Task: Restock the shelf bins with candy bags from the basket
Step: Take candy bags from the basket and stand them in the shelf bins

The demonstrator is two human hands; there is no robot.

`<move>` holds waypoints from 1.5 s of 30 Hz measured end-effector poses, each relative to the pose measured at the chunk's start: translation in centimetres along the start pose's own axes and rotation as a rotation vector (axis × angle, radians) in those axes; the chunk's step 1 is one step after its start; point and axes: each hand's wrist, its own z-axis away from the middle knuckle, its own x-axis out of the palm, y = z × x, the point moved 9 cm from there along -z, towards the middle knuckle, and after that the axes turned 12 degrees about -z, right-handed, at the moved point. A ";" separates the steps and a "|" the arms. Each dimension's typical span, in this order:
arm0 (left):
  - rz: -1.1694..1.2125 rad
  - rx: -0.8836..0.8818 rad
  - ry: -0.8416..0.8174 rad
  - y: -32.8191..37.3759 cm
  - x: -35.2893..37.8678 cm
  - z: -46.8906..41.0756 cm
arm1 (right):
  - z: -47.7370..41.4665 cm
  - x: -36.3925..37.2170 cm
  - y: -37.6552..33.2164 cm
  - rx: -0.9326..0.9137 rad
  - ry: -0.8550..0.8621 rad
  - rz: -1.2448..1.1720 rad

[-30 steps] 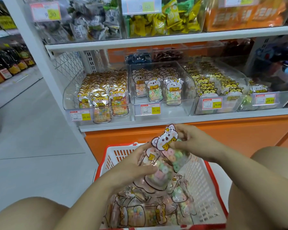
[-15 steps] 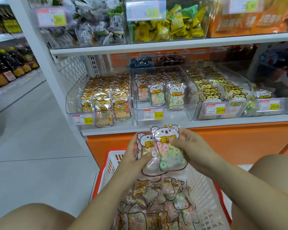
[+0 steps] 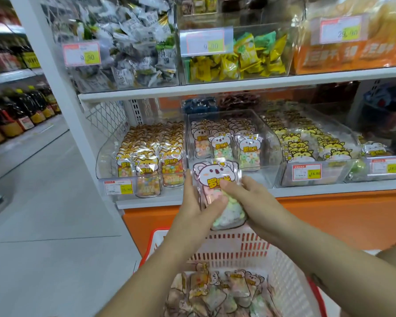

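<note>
At the bottom of the view, a red and white basket (image 3: 238, 240) holds a heap of candy bags (image 3: 217, 294). Above its far rim, both hands hold one bear-faced bag (image 3: 216, 177) upright between them. The left hand (image 3: 192, 209) curls its thumb across the front, and the right hand (image 3: 254, 202) pinches the other side. Just behind, on the lower shelf (image 3: 329, 191), stands the clear middle bin (image 3: 261, 177) of matching bags. A bin of orange-topped bags (image 3: 108, 154) sits left of it.

**One up, many below**

We hold a clear koala candy bag (image 3: 216, 177) upright between our fingers (image 3: 238, 189), pastel rings inside; just beyond the fingertips the middle bin (image 3: 269, 143) holds matching bags (image 3: 249, 147); below the fingers the red-rimmed basket (image 3: 288, 266) holds more.
</note>
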 end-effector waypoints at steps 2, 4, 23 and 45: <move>-0.165 0.090 -0.027 2.8 -1.5 -2.2 | -2.2 0.6 -3.1 -0.134 -0.004 0.119; -0.263 0.197 -0.007 5.6 -3.1 -5.5 | -4.4 1.1 -5.9 -0.213 -0.025 0.230; -1.505 -0.003 0.177 2.0 -4.2 -22.4 | -22.6 -2.9 -2.3 0.023 -0.060 0.483; -1.463 -0.169 -0.459 -3.4 3.4 -22.9 | -23.1 -4.4 -3.5 -0.039 0.086 0.911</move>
